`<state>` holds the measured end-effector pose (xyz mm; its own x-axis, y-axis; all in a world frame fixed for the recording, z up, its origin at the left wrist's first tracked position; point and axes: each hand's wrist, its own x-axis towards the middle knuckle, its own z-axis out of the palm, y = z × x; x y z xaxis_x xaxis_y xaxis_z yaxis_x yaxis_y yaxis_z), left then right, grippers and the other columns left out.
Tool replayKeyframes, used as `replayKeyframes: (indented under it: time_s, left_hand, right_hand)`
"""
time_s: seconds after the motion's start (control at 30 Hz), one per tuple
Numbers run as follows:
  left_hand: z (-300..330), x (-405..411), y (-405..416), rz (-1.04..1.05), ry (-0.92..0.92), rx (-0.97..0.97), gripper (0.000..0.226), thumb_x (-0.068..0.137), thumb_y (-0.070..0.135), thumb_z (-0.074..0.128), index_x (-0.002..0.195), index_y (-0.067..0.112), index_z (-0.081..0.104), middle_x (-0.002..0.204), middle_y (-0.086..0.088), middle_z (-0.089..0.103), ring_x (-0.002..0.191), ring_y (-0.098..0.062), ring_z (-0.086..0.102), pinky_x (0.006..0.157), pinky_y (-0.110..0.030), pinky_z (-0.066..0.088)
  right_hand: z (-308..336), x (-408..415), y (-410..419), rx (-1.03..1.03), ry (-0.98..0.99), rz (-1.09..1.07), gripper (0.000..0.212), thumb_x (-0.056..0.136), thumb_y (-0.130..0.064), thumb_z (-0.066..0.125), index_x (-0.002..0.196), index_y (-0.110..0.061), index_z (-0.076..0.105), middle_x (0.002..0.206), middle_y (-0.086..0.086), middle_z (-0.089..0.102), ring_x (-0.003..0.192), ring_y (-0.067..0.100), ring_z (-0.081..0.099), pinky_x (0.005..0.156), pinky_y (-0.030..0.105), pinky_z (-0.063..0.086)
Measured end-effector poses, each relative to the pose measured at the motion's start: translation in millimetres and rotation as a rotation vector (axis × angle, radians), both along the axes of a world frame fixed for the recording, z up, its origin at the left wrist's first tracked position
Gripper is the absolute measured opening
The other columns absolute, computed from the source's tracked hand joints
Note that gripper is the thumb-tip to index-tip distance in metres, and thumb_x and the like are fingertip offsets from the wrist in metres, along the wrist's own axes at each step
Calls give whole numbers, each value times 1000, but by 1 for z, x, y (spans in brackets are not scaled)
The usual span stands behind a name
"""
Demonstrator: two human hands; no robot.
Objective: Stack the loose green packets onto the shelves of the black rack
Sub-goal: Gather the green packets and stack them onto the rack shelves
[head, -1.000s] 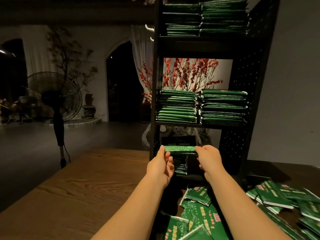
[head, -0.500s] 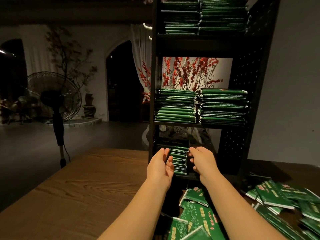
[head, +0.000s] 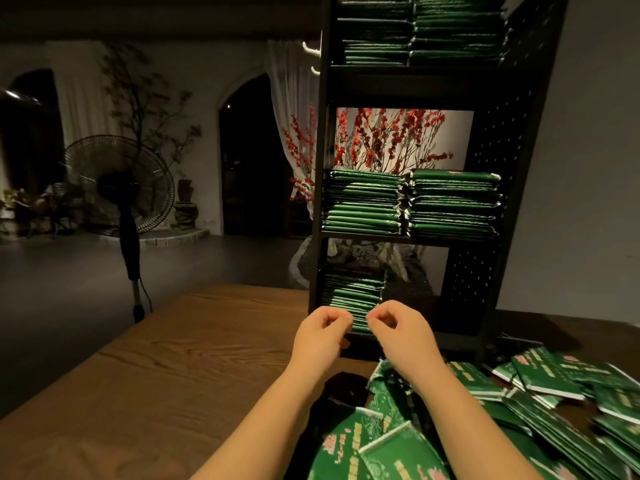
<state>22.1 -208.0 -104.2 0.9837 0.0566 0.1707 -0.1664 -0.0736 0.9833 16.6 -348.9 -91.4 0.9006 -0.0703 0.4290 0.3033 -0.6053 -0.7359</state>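
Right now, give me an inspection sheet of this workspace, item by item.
Surface: wooden table, bare at left.
Job's things: black rack, two stacks on each upper shelf; bottom-shelf stack at left only; loose green packets heaped at right.
Clutter: nothing seen.
Hands: left hand and right hand in front of the bottom shelf, fingers curled, holding nothing.
Cables: fan cord.
Surroundings: standing fan, red blossom branches, dark archway.

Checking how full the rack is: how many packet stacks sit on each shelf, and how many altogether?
Top shelf stacks: 2
Middle shelf stacks: 2
Bottom shelf stack: 1
Total: 5 stacks on the black rack. The loose packets on the table are too overlapped to count.
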Motion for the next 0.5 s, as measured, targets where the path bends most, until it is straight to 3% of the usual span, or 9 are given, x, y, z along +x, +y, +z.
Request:
replayKeyframes:
  time_s: [0.13, 0.27, 0.37, 0.5]
  left_hand:
    - [-7, -24, 11, -14, -86, 141, 7, 93, 17, 62, 93, 16, 69, 92, -6, 69, 75, -10, 61, 63, -18, 48]
    - [-22, -57, 20, -30, -131, 384, 5, 94, 26, 61, 96, 25, 65, 94, 3, 67, 87, -11, 62, 82, -28, 49]
    - [-37, -82, 20, -55, -101, 670, 25, 96, 38, 55, 119, 30, 57, 119, 9, 59, 112, -13, 54, 99, -38, 46]
    - [-62, -112, 13, -52, -34, 1010, 56, 95, 59, 41, 144, 32, 35, 150, 7, 36, 137, -21, 34, 112, -43, 33]
  right_hand:
    - [-5, -26, 7, -121, 11, 13, 12, 93, -20, 59, 84, -28, 61, 77, -12, 58, 70, 1, 51, 55, 14, 31]
    - [-17, -59, 5, -296, 24, 7, 12, 94, -22, 56, 88, -32, 59, 87, -15, 58, 75, 0, 51, 59, 15, 33]
    - [-33, -77, -3, -441, -3, 5, 9, 95, -25, 51, 93, -32, 57, 98, -15, 56, 94, 9, 52, 78, 25, 41]
    - [-59, -95, -8, -549, -21, -10, 20, 99, -32, 45, 112, -30, 60, 111, -17, 58, 110, 7, 51, 100, 30, 39]
